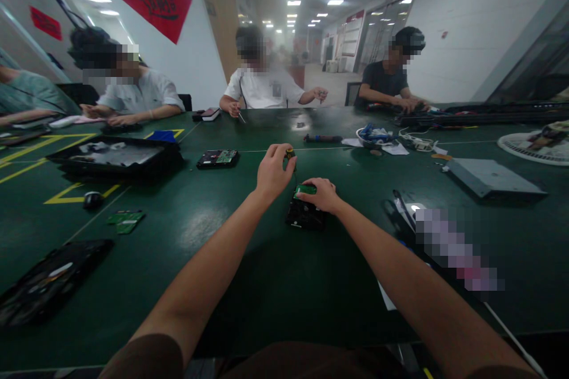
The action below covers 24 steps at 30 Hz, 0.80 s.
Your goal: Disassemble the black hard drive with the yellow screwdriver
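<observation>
Straight ahead on the green table lies a black hard drive (306, 216) with a green circuit board (304, 190) on its far end. My right hand (323, 194) is closed around the drive's far right side, with the thumb over the board. Above and a little left of it, my left hand (274, 170) grips a screwdriver (290, 154) by its yellow and black handle. The thin shaft points down toward the board; whether its tip touches a screw is too small to tell.
Another hard drive (217, 159) lies farther left, near a black tray (120, 157) of parts. Loose green boards (126, 221) and a black casing (53, 278) are at left. To the right are a grey metal box (493, 177) and a bowl of cables (373, 135). Several people sit opposite.
</observation>
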### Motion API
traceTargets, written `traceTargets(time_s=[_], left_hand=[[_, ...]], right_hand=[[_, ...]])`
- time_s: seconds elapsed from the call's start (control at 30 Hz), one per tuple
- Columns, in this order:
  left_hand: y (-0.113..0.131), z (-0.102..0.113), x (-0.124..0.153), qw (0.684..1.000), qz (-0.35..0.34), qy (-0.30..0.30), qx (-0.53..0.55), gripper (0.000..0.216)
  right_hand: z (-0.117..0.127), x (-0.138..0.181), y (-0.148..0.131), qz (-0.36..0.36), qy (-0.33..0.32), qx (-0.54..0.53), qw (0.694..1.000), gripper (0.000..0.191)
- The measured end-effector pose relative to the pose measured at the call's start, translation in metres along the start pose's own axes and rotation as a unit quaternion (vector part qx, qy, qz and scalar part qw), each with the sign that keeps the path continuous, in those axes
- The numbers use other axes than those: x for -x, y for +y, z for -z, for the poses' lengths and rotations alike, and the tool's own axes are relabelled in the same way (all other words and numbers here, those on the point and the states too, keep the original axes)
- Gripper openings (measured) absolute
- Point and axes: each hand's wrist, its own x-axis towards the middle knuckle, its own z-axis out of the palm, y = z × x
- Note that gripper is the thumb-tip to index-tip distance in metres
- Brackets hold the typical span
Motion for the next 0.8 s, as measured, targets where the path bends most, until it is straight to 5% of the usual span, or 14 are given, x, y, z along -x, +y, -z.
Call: traceTargets(time_s=[0.8], left_hand=[[-0.0025,-0.0015,0.0014,0.999,0.035,-0.013,0.006,0.032]], right_hand=[[0.0013,-0.0001,0.0000,0.004,-0.002,0.005,1.000,0.053]])
